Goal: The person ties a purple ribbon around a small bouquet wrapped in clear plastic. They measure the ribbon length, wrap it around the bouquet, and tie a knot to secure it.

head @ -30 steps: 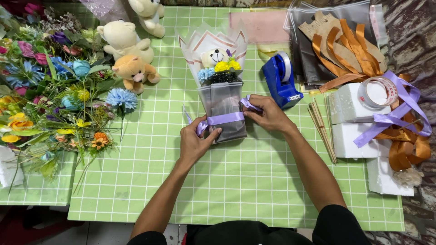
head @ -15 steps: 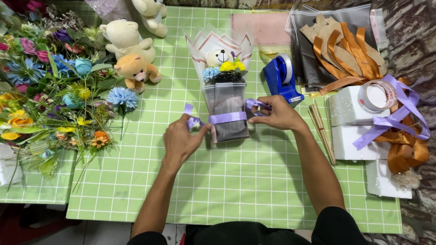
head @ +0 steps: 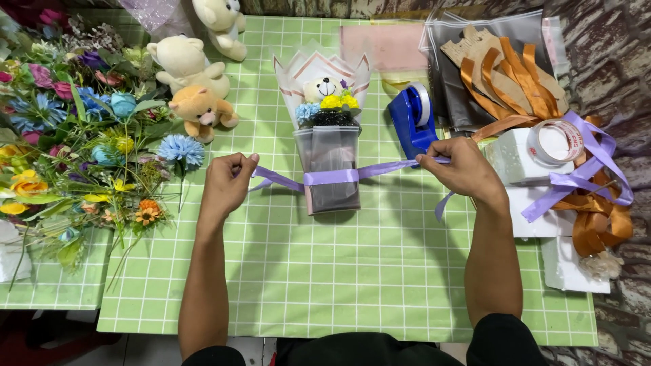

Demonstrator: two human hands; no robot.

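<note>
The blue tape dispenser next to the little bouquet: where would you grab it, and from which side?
Probably by the blue tape dispenser's narrow body, pinching its two flat sides from above. It stands upright on the green checked table; the bouquet crowds one side and the right hand the near end, so the top looks freest.

I have just one view, from the camera on the person's head. It looks almost straight down at the green bench (head: 352,285) from close above, with both forearms reaching in from the bottom edge.
</note>
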